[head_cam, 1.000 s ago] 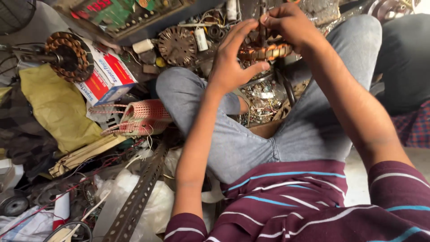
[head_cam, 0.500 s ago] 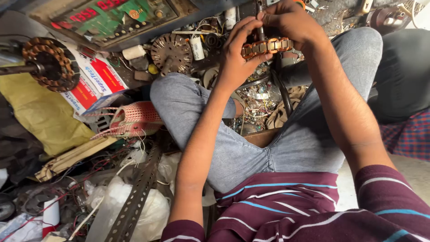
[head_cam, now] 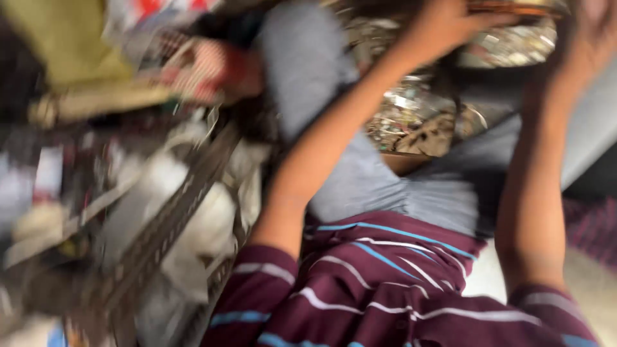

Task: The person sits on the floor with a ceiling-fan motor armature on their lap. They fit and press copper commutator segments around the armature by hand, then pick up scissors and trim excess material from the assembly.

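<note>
1. Carefully now: your left hand (head_cam: 450, 29) and right hand (head_cam: 594, 38) are both raised to the top edge of the view, on either side of a round coppery part (head_cam: 514, 8) that is mostly cut off.
2. The blur hides your fingers; whether either hand clenches the part or only touches it, you cannot tell.
3. Judging by that, support it evenly from both sides and hold it above your lap, over the tray of metal scraps (head_cam: 424, 122).
4. Keep your head steady; the motion smears everything.
5. Count: two hands, one coppery part, one tray, one perforated metal strip (head_cam: 170, 215) at your left.
</note>
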